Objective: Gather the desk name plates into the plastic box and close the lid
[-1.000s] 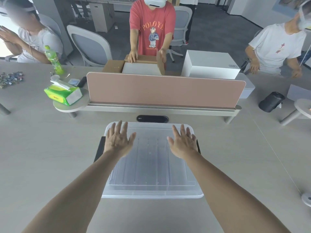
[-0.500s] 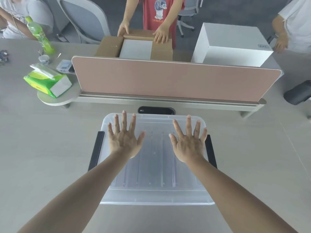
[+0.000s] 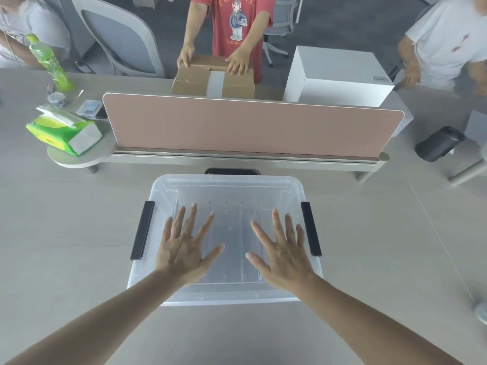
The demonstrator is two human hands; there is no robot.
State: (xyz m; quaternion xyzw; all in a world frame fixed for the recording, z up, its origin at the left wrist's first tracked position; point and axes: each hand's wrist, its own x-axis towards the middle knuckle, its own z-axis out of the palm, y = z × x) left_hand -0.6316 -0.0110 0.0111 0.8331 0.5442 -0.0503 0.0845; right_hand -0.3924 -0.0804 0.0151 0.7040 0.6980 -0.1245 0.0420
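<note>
1. I'm looking down at the clear plastic box (image 3: 226, 191), sitting on the pale desk (image 3: 66, 233) right in front of me, just short of the pink divider panel (image 3: 245, 127).
2. Lid (image 3: 229, 233) is on the box, with a black latch (image 3: 143, 230) on the left edge and another black latch (image 3: 311, 229) on the right.
3. My left hand (image 3: 184, 248) is flat over the left half of the lid, fingers spread wide, palm down, gripping nothing.
4. My right hand (image 3: 283, 252) mirrors it on the right half, fingers fanned out, also holding nothing.
5. Through the clear lid I see faint ridges; I can't tell whether they're name plates or moulding.
6. Off to the left, a green tissue pack (image 3: 63, 131) rests on a small round shelf (image 3: 79, 160).
7. A green bottle (image 3: 47, 63) stands upright behind it.
</note>
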